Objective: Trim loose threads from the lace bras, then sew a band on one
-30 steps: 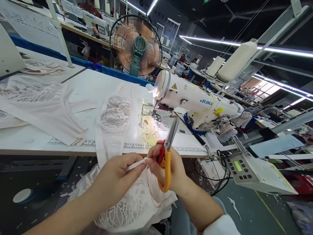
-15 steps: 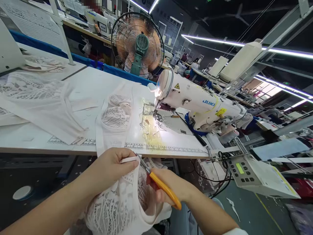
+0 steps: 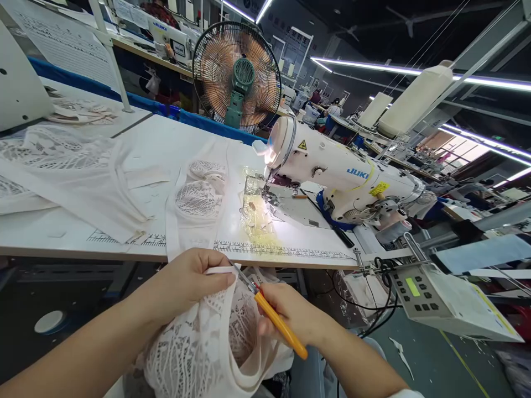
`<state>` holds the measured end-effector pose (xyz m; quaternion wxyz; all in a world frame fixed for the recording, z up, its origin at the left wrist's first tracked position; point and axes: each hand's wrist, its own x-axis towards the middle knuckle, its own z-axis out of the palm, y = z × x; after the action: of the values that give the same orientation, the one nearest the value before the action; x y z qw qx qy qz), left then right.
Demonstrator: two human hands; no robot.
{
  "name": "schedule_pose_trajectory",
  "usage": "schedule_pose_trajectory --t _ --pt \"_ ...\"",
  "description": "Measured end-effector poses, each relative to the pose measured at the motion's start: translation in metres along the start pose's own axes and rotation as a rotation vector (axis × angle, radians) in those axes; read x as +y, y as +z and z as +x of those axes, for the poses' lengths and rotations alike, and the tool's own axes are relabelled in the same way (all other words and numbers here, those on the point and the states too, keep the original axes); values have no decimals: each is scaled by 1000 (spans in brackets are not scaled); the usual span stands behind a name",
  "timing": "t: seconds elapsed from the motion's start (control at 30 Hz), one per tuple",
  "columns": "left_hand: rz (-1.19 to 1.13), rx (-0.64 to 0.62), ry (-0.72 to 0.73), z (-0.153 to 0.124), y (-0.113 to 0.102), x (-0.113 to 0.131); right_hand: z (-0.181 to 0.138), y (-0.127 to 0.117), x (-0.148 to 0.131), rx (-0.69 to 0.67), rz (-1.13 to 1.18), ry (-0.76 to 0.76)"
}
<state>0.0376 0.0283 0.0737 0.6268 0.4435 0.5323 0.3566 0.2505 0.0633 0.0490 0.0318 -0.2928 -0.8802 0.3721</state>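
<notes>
My left hand [image 3: 197,282] pinches the edge band of a white lace bra [image 3: 186,351] between thumb and fingers, just below the table's front edge. The rest of the bra hangs toward my lap, its lace cup bulging forward. In my right hand [image 3: 292,312] is a pair of scissors with orange handles [image 3: 282,329]. Their narrow metal blades point up and left and meet the band beside my left fingertips. Whether the tips touch the fabric or are parted, I cannot tell. Another lace bra piece [image 3: 199,196] lies on the table just beyond my left hand.
A white JUKI sewing machine [image 3: 332,160] with its lamp lit stands at the right of the table [image 3: 141,135]. More lace pieces [image 3: 70,160] lie at the left. A large fan [image 3: 238,74] stands behind. A control box [image 3: 448,296] is at the right.
My right fingers have shifted slightly on the scissors, and the bra opening below the blades looks wider. The view has moved a little. My left hand keeps its pinch.
</notes>
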Motion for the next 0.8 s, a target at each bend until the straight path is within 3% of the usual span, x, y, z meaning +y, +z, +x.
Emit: schedule_pose_trajectory --t 0.23,0.37,0.47,0.57,0.7,0.8 --pt "84 83 71 -6 -3 0 5 7 7 196 157 100" --pt "161 176 153 -14 -5 -3 -7 3 -6 386 362 32" --pt "220 235 230 -19 -7 -6 -21 2 -27 325 470 -42" --pt "225 290 240 -24 -10 -7 -28 4 -45 219 333 -29" --pt "152 291 257 -35 -12 -8 -24 16 -51 251 74 69" --pt "42 296 271 -43 -12 -11 -19 29 -51 254 17 59"
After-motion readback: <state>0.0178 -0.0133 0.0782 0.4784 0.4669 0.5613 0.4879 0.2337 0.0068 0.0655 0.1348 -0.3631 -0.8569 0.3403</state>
